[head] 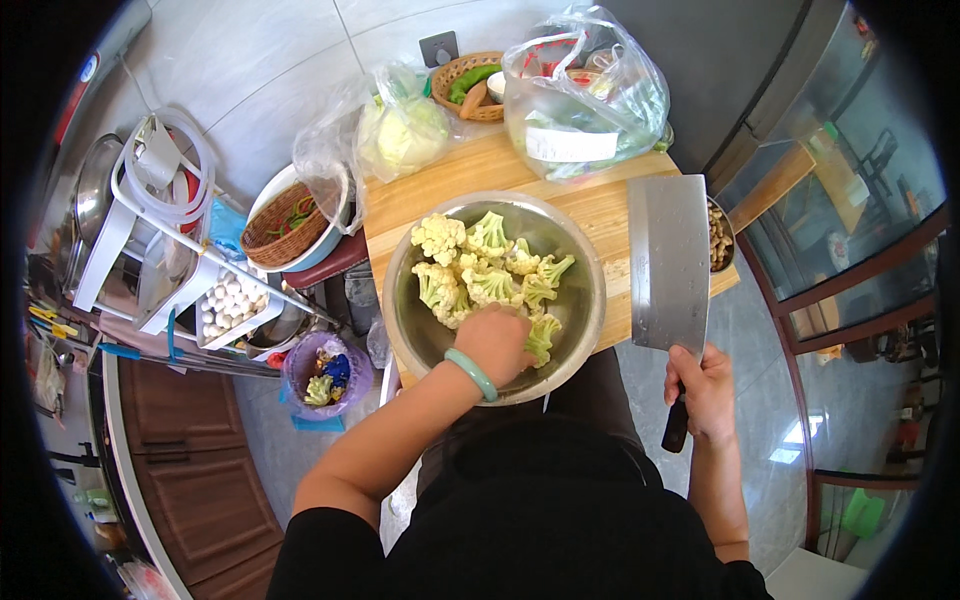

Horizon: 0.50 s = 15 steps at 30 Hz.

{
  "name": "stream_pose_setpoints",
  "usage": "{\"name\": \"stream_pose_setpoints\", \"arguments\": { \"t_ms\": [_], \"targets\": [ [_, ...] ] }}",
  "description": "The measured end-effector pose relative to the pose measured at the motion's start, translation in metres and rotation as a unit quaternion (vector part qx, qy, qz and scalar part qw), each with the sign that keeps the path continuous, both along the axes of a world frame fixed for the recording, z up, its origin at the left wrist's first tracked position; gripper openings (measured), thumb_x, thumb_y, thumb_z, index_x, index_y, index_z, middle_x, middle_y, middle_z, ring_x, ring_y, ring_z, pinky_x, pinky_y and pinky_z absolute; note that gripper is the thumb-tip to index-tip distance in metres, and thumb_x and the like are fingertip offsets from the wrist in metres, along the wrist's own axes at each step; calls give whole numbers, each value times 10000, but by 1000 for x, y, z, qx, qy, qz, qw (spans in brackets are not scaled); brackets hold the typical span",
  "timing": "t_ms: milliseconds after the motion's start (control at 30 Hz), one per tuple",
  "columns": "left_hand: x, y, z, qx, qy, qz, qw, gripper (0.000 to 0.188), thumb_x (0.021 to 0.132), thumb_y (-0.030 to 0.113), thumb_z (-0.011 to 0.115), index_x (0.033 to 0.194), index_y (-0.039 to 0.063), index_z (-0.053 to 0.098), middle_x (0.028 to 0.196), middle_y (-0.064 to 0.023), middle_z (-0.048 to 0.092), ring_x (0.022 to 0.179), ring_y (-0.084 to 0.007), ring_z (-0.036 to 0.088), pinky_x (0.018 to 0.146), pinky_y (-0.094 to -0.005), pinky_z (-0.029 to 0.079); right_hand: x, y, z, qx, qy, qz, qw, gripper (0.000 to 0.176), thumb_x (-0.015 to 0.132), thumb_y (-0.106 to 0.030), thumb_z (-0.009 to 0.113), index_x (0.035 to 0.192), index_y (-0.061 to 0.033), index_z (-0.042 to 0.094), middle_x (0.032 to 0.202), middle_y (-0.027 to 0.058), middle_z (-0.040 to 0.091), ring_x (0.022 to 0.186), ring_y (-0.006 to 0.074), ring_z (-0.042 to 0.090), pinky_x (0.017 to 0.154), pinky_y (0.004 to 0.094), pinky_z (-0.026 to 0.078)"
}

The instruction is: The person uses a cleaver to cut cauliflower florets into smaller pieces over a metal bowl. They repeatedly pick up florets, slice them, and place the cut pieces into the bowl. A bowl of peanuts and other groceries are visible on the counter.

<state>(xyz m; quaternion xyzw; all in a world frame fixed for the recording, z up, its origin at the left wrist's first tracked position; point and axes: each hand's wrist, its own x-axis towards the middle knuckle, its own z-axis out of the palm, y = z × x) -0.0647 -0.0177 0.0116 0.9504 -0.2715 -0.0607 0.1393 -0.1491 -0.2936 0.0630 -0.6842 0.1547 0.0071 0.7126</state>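
Observation:
A wide stainless steel bowl (592, 300) holds several cauliflower florets (491, 285) and rests on a wooden board (420, 196). My left hand (493, 337), with a green bangle at the wrist, is inside the bowl among the florets at its near side. The fingertips point down and are partly hidden, so whether they grip a floret cannot be told. To the right of the bowl, my right hand (701, 386) holds a cleaver (669, 262) by its dark handle. The broad blade points away from me, over the board's right side.
Behind the bowl are a bagged cabbage (405, 135), a wicker basket (442, 79) and a plastic bag of vegetables (589, 105). Peanuts in a bowl (720, 236) lie beyond the blade. At left stand a lined waste bin (360, 375) and a rack with a tray of white mushrooms (232, 304).

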Motion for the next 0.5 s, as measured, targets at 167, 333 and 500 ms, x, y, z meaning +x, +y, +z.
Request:
{"name": "stream_pose_setpoints", "arguments": {
  "t_ms": [167, 333, 500],
  "targets": [
    [3, -21, 5, 86, 45, 17, 995, 257, 795, 326, 729, 811, 70, 739, 924, -121, 699, 934, -287, 667, 792, -420, 548, -6, -1, -2, 0, 15, -10, 1000, 184, 949, -107, 637, 786, -29, 601, 611, 26, 561, 466, 100, 503, 443, 255, 413],
    [8, 0, -9, -87, 35, 61, 994, 316, 802, 335, 740, 940, 51, 726, 912, -131, 707, 865, -329, 673, 739, -433, 545, 0, -1, -3, -51, 18, 5, 999, 202, 944, -101, 627, 757, -33, 596, 595, 18, 556, 466, 93, 511, 440, 260, 419],
    [10, 19, 4, -313, 143, 179, 922, 320, 850, 228, 739, 1058, -9, 684, 897, -139, 709, 766, -219, 680, 713, -327, 537, 3, 7, -6, -239, -12, 84, 967, 168, 927, -99, 639, 794, 1, 613, 571, 19, 543, 523, 81, 525, 472, 283, 411]
  ]
}}
